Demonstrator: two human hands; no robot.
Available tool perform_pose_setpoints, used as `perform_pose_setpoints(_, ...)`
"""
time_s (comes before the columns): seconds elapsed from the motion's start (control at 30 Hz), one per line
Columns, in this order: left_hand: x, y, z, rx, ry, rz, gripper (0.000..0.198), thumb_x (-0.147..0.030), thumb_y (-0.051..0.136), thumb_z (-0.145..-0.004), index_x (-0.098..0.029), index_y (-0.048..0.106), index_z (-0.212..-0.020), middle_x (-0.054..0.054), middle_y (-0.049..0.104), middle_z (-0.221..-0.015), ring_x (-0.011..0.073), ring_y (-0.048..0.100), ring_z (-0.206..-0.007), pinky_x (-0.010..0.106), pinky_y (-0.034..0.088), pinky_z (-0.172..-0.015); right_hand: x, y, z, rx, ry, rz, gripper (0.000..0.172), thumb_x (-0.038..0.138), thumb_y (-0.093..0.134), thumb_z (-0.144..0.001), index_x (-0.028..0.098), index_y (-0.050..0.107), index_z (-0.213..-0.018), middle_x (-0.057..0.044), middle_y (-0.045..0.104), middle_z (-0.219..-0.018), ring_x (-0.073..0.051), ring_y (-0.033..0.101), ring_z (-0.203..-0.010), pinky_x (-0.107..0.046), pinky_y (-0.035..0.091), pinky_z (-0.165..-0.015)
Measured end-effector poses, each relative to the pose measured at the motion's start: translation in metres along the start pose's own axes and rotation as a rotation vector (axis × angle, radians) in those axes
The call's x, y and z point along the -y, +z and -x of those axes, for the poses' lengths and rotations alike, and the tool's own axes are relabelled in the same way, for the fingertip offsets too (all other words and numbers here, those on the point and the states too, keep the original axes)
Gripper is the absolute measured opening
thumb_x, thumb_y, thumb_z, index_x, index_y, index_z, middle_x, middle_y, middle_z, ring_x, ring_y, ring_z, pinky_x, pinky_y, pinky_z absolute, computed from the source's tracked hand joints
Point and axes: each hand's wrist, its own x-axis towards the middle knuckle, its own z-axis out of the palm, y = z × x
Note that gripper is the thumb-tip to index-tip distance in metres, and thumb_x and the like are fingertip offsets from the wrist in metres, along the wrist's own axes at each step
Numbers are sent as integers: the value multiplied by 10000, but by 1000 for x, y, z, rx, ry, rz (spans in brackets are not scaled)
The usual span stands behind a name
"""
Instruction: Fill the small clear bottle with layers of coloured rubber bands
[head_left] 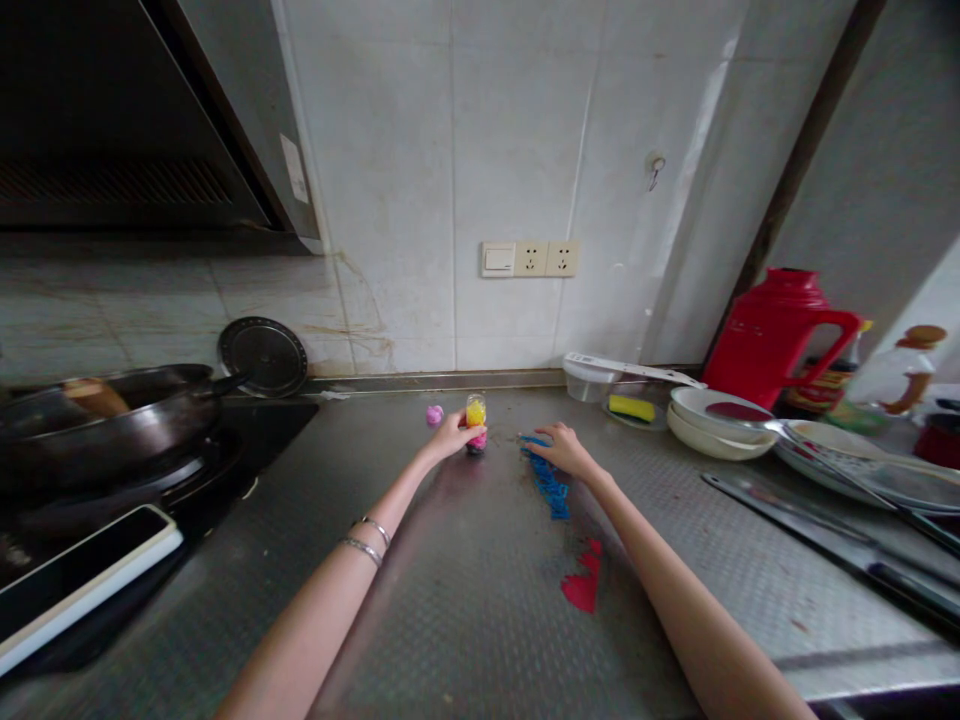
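Note:
A small clear jar (475,410) with yellow and pink contents stands upright on the metal counter. My left hand (451,436) is closed round its lower part. To the left of the jar lies a small pink-purple lump (434,413). A heap of blue pieces (550,487) stretches over the counter towards me. My right hand (564,448) is over the far end of that heap, fingers spread, with the fingertips at the blue pieces. Nearer to me lies a torn-looking red piece (583,580).
On the left are a wok (142,430), a round black disc (263,356) and a phone (82,580). On the right stand stacked bowls (709,435), a yellow sponge (631,408), a red thermos (772,340), plates, bottles and a long knife (795,525).

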Motion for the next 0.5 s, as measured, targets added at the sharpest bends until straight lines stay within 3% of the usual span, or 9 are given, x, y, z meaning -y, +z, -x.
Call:
perform_pose_setpoints(0.1, -2, 0, 1, -6, 6, -8, 315, -308, 619, -683, -99, 569, -914, 73, 628, -862, 160, 577, -787, 284, 455, -747, -4, 4, 5, 28, 14, 113, 564, 578, 505, -697, 134, 652, -1013, -156, 558, -1047, -283, 454, -1015, -341, 360, -843)
perform_pose_setpoints(0.5, -3, -1, 2, 14, 6, 38, 333, -311, 619, -684, -97, 565, -933, 82, 625, -885, 164, 577, -798, 289, 452, -752, -2, 3, 12, -26, -85, 80, 330, 410, 497, -774, 165, 671, -909, -96, 596, -889, -204, 496, -892, -263, 363, -790)
